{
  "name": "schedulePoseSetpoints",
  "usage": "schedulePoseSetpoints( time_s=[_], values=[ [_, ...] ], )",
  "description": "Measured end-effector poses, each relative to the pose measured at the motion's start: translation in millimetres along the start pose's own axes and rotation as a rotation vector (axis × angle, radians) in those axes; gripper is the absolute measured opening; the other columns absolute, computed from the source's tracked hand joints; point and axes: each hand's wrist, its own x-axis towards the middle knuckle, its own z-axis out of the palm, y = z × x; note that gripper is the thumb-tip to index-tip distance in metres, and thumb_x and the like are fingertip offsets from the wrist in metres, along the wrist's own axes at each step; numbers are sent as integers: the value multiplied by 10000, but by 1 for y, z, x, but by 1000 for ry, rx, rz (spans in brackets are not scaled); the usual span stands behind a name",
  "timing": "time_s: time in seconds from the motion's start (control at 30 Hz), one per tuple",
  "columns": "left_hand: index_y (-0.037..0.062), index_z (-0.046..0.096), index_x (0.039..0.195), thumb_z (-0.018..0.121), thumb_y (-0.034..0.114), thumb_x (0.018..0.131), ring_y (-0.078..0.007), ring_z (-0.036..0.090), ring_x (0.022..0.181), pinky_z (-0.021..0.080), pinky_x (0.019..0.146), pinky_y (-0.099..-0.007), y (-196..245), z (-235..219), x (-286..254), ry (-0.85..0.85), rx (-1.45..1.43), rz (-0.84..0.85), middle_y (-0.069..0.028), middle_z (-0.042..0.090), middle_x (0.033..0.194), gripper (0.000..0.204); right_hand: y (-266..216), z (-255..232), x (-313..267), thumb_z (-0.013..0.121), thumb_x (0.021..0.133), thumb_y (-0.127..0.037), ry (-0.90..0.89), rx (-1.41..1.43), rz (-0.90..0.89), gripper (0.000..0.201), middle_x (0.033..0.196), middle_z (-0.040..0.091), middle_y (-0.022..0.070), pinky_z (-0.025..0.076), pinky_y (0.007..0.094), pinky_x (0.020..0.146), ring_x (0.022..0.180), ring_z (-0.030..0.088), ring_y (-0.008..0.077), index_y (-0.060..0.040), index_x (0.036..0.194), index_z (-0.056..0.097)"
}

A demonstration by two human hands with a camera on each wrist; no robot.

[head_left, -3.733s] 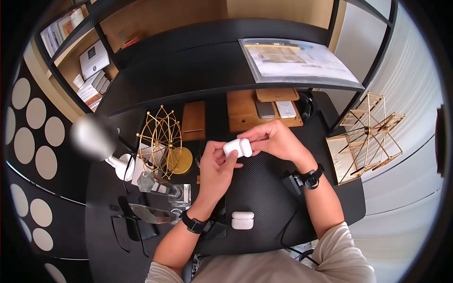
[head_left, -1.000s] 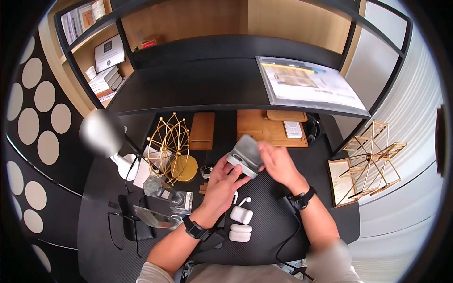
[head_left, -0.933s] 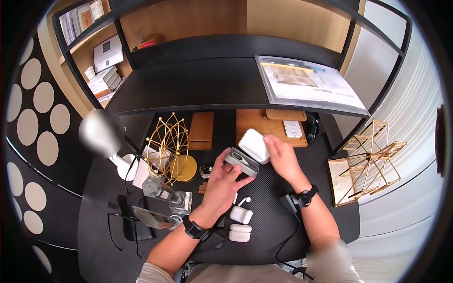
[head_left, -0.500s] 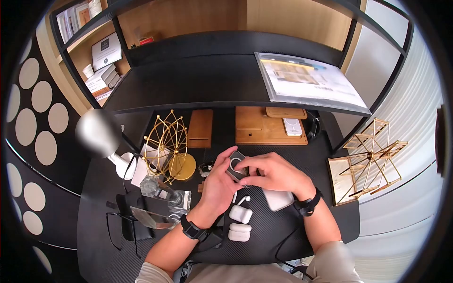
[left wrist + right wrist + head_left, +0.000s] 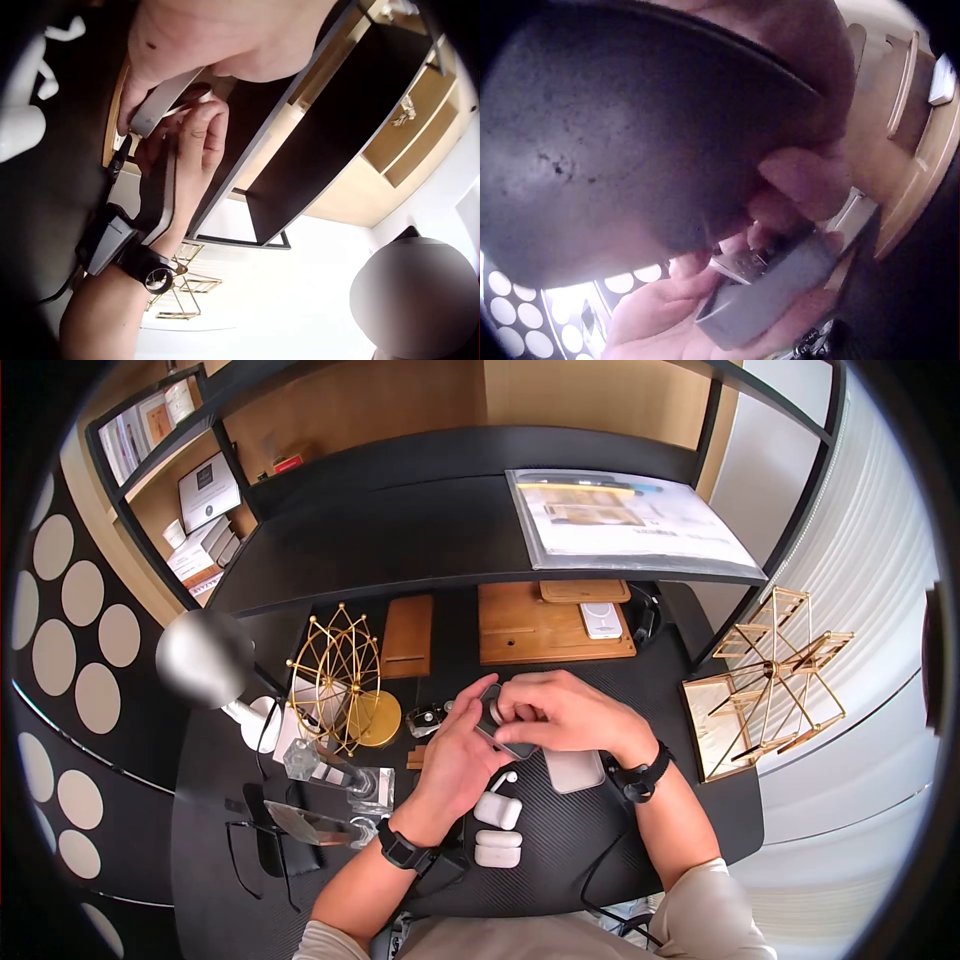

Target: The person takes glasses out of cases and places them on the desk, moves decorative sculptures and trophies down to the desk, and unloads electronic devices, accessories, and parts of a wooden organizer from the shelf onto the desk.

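My left hand (image 5: 458, 760) holds a small grey box (image 5: 772, 296), thumb along one side and fingers beneath. In my right hand (image 5: 575, 715) is the box's lid (image 5: 573, 772), pale inside and dark grey outside, tucked under the palm. Its fingertips reach into the box and pinch a thin curved silvery piece (image 5: 196, 96); most of this piece is hidden. Below the hands lie a white earbud (image 5: 505, 780) and a white earbud case (image 5: 497, 811), with a second white case (image 5: 498, 849) nearer the body. Two earbuds show in the left wrist view.
Glasses (image 5: 262, 860), a crystal trophy (image 5: 370, 790) and a gold wire ornament (image 5: 340, 680) stand left of the arms. Behind are a wooden stand (image 5: 520, 625) and a raised black shelf (image 5: 380, 535). A gold wheel model (image 5: 770, 680) is at right. A cable trails from the right wrist.
The earbud case held earlier now lies on the desk. The grey box left the wooden stand and was opened; my right hand took the lid off, then brought its fingertips into the box.
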Motion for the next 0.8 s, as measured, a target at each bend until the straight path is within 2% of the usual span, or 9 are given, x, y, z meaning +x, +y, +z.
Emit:
schedulePoseSetpoints(
  time_s=[0.1,0.23,0.3,0.37,0.43,0.5,0.57,0.6,0.8],
  values=[
    [97,401,1545,335,198,1147,-254,597,1258,508,1091,-494,-3,-7,4,-33,39,-10,-127,566,1387,416,6,1,-5,781,926,-249,-56,-58,15,229,741,601,67,447,332,595,626,541,186,-63,954,651],
    [51,441,1484,429,75,1101,-244,629,1205,510,1041,-422,7,-13,15,81,259,183,-138,613,1313,384,26,-4,-9,761,976,-122,367,499,109,135,719,611,-101,404,201,572,658,511,-25,-74,940,640],
    [7,475,1359,465,22,1065,-258,661,1142,503,1008,-380,7,-22,21,143,1032,362,-153,658,1210,295,23,-26,-15,787,958,-136,358,467,150,168,702,607,-104,409,186,584,685,525,-42,-77,908,638],
    [-12,481,1237,547,-20,997,-315,683,1060,508,950,-391,4,-18,24,90,1199,490,-184,670,1109,249,25,-38,-23,832,915,-185,311,320,256,214,681,631,-66,437,222,589,678,572,-4,-65,855,665],
    [12,509,1220,623,-26,950,-223,662,933,509,826,-351,4,-14,28,-1,1465,391,-130,661,1020,295,35,-37,-27,873,851,-248,74,52,339,267,677,678,9,480,291,602,658,636,90,-50,793,704],
    [5,520,1161,655,-34,899,-314,689,911,515,793,-429,-4,-18,38,-12,1446,482,-164,661,938,298,58,-25,-28,898,767,-331,-88,-50,445,317,727,730,94,519,378,638,685,702,238,-49,780,752],
    [-12,529,1126,628,-25,905,-398,694,940,523,786,-480,-10,-25,47,86,1687,556,-212,687,973,242,67,-13,-26,899,778,-342,-203,-158,425,338,699,730,85,520,357,615,652,701,209,-35,790,757],
    [-12,529,1126,628,-25,905,-398,694,940,523,786,-480,-11,-25,49,88,1688,558,-212,687,973,242,71,-7,-25,895,760,-358,-229,-191,431,345,704,730,112,529,389,620,672,717,274,-39,786,767],
    [-48,604,1117,665,-12,831,-401,712,944,580,847,-488,-3,-17,46,187,2226,208,-268,700,1020,294,59,10,-19,880,762,-352,-330,-243,431,331,707,734,126,542,394,635,686,726,301,-38,809,785]
  ],
)
